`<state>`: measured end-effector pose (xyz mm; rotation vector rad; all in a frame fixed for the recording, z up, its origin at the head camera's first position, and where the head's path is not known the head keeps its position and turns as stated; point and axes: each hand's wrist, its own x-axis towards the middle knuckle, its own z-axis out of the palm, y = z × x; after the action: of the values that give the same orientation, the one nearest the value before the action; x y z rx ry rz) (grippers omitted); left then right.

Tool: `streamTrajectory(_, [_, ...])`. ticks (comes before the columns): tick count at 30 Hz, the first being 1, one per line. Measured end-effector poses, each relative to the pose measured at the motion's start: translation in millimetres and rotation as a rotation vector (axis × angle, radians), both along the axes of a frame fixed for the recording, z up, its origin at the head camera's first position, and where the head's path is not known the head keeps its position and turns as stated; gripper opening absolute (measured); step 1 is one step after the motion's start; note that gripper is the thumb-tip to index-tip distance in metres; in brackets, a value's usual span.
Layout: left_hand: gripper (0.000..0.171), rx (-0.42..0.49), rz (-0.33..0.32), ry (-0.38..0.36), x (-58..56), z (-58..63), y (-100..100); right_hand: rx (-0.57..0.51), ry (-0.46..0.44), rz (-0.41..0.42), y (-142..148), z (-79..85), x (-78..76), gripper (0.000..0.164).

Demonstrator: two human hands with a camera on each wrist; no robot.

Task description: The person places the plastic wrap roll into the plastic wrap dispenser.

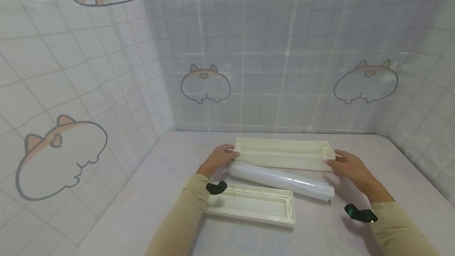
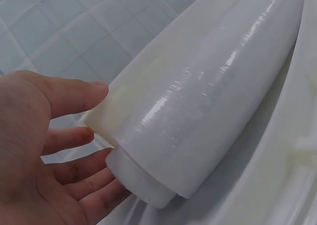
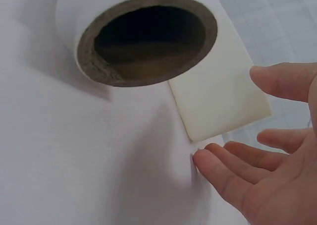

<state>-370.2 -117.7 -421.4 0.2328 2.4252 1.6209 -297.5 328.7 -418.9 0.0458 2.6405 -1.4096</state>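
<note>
A long, open cream-white plastic box lies at the back of the table, a hand at each end. My left hand is at its left end, with thumb and index fingertips at the corner and the other fingers loosely bent beside the roll's end. At the right end, my right hand has its fingers spread; the right wrist view shows its thumb by the box's edge and nothing gripped. A roll of clear plastic wrap lies in front of the box, its hollow cardboard core facing right.
Nearest me is a shallow cream-white rectangular lid, inner side up, its left part hidden by my left forearm. The pale tabletop is bounded by a tiled-pattern curtain behind and at both sides. Dark devices sit at both wrists.
</note>
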Motion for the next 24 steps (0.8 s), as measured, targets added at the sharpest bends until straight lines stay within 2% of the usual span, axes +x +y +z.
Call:
streamTrajectory(8, [0.064,-0.012,-0.015,-0.009,1.7,6.4,-3.5,-0.043,0.012,-0.036,1.1,-3.3,11.8,0.093])
streamTrajectory(14, [0.061,-0.034,-0.035,-0.007,5.7,11.3,-6.0,-0.049,0.041,-0.029,0.2,-7.2,20.2,0.083])
streamTrajectory(19, [0.055,-0.045,-0.052,-0.001,5.6,10.0,-11.1,-0.047,0.072,-0.002,0.6,-11.4,27.9,0.077])
streamTrajectory(24, [0.055,-0.077,-0.062,-0.001,3.4,6.9,-15.5,-0.026,0.061,0.0,1.1,-13.2,34.0,0.077])
